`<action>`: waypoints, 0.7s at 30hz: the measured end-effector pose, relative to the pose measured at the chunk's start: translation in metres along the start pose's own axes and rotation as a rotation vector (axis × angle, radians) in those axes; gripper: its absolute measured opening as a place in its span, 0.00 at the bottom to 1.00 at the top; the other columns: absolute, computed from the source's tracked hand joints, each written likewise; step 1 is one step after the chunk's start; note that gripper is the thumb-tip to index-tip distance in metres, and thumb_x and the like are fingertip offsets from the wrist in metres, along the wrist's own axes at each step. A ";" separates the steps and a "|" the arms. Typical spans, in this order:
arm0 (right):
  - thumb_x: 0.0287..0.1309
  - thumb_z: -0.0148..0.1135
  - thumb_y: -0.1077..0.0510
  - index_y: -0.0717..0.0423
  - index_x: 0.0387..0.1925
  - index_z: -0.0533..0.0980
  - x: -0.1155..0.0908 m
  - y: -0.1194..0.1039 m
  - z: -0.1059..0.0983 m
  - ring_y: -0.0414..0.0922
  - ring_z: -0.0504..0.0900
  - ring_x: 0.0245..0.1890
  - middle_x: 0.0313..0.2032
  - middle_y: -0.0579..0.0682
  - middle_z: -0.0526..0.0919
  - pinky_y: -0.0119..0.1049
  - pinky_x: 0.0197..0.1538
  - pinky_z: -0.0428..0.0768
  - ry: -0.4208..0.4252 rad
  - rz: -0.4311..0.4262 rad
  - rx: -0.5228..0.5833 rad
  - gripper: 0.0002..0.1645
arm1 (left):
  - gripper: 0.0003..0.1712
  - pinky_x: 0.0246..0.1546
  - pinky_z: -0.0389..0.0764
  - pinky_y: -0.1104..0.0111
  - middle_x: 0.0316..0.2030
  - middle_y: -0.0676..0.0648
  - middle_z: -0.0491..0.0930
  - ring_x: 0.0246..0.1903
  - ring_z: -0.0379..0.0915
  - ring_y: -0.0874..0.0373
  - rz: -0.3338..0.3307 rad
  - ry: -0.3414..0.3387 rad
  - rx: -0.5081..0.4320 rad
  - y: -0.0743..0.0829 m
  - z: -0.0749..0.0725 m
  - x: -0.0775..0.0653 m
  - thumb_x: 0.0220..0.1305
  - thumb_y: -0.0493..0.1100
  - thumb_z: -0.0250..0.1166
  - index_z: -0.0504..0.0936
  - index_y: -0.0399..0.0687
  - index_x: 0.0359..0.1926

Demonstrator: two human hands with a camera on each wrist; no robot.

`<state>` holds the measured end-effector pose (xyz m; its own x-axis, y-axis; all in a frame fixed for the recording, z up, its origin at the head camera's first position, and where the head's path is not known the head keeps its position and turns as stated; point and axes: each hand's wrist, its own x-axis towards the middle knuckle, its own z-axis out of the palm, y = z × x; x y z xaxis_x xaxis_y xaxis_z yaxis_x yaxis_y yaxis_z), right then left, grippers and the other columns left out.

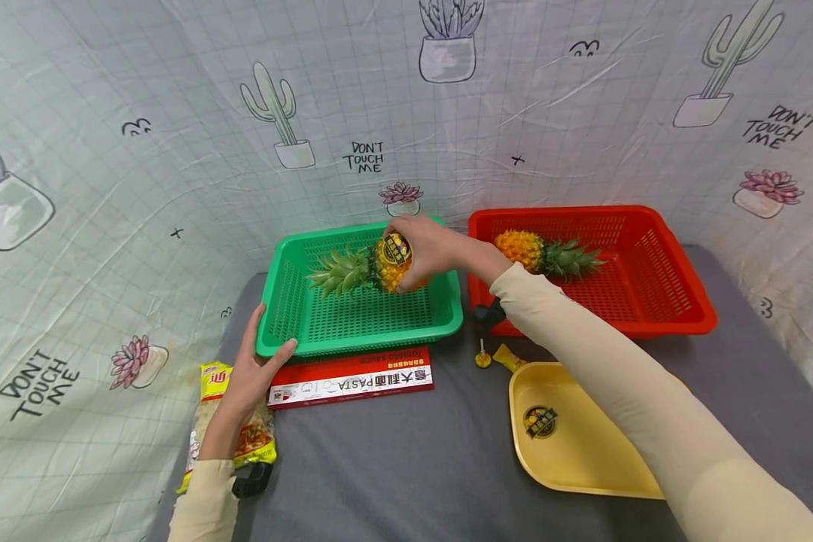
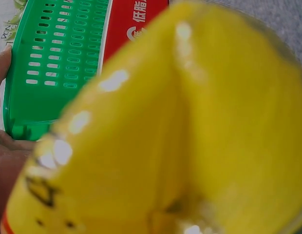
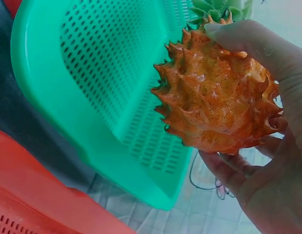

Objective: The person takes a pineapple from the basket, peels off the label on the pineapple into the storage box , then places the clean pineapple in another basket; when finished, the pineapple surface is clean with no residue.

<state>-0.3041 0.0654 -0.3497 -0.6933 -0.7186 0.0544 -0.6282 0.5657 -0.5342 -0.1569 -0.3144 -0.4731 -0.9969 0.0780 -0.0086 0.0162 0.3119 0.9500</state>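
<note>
My right hand [image 1: 423, 252] holds a small pineapple [image 1: 385, 265] over the green basket [image 1: 373, 342], its leafy crown pointing left. Thumb and fingers curl round the spiky orange body [image 3: 214, 92] in the right wrist view. A round black and gold label [image 1: 397, 248] shows on the fruit's upper side. At the basket's front left corner, my left hand [image 1: 251, 380] grips the rim between thumb and fingers. The left wrist view shows part of that hand [image 2: 12, 163] at the corner, with a blurred yellow packet [image 2: 190, 112] covering most of the picture.
A red basket [image 1: 698, 305] with another pineapple [image 1: 520, 248] stands right of the green one. A red and white pasta box [image 1: 379, 382] lies in front. A yellow noodle bag [image 1: 257, 444] is under the left forearm. A yellow tray [image 1: 583, 474] bearing a label sits front right, near small yellow items.
</note>
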 end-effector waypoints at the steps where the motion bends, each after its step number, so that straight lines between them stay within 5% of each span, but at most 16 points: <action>1: 0.45 0.88 0.46 0.59 0.70 0.68 0.000 -0.001 -0.001 0.50 0.75 0.55 0.60 0.54 0.75 0.46 0.54 0.80 0.002 -0.001 0.002 0.56 | 0.53 0.56 0.72 0.79 0.84 0.48 0.37 0.79 0.47 0.40 -0.001 0.000 0.006 0.000 0.000 0.000 0.79 0.47 0.65 0.36 0.77 0.85; 21: 0.43 0.88 0.43 0.56 0.71 0.70 -0.024 -0.029 -0.014 0.52 0.71 0.59 0.62 0.51 0.75 0.50 0.58 0.76 0.018 -0.041 -0.017 0.57 | 0.54 0.56 0.72 0.81 0.84 0.45 0.39 0.79 0.48 0.40 -0.005 0.000 -0.023 0.005 0.001 -0.001 0.79 0.46 0.65 0.36 0.75 0.86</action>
<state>-0.2740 0.0724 -0.3238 -0.6727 -0.7343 0.0910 -0.6624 0.5428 -0.5164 -0.1561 -0.3117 -0.4691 -0.9970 0.0767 -0.0133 0.0095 0.2902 0.9569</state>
